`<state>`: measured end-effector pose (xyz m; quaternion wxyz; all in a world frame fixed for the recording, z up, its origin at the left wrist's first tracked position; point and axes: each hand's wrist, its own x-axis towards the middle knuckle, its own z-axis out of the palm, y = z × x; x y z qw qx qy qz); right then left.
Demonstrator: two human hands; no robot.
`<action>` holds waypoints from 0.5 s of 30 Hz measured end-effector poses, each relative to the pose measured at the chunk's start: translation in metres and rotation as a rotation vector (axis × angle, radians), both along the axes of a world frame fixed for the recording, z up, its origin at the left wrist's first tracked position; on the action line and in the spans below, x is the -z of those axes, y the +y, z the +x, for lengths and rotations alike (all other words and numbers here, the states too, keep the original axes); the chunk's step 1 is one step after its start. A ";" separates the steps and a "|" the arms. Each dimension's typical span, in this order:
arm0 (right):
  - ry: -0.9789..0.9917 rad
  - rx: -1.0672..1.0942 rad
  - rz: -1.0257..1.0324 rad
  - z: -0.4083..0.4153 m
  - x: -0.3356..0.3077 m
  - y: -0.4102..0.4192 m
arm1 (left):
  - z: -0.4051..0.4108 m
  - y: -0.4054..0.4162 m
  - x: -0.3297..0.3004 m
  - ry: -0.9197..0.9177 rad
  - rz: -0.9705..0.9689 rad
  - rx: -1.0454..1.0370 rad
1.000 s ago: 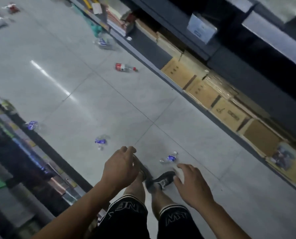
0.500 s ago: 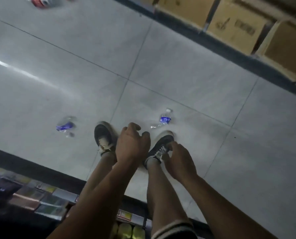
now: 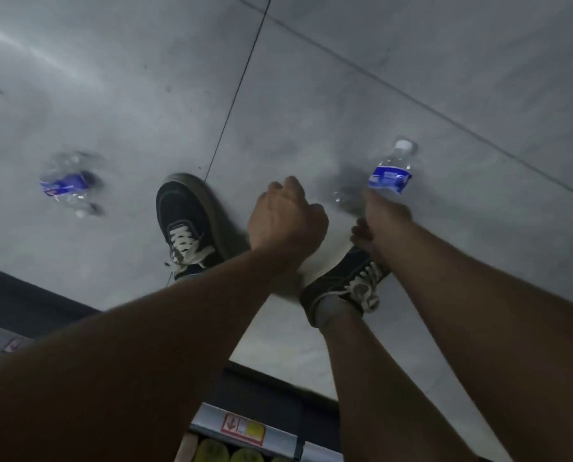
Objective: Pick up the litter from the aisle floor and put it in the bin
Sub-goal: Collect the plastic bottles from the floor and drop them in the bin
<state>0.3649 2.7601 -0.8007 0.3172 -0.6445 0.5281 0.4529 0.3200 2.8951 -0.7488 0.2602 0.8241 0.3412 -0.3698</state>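
Right hand nearer, reaching to bottle just ahead, long axis pointing away; grip not clear. Left hand loosely curled, holding nothing.

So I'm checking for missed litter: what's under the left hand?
Under the curled left hand only bare floor shows around it. The patch directly beneath the hand is covered, and so is the palm, so neither can be checked.

No legible text anywhere. Clear bottle beyond the right shoe: blue label, print blurred. Crushed bottle left of that shoe: same blue label, unreadable. Shelf-edge tag nearer the camera than the shoe: red-white-yellow, characters too small to read.
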 end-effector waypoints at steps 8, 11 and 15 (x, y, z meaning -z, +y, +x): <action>0.061 0.138 0.092 0.003 0.056 0.022 | -0.032 0.067 0.041 0.041 0.055 0.076; -0.037 0.038 0.046 -0.002 0.032 0.039 | -0.042 0.093 0.029 0.066 0.052 0.003; -0.152 -0.273 -0.009 -0.010 -0.007 0.071 | -0.050 0.127 0.002 0.077 0.055 -0.180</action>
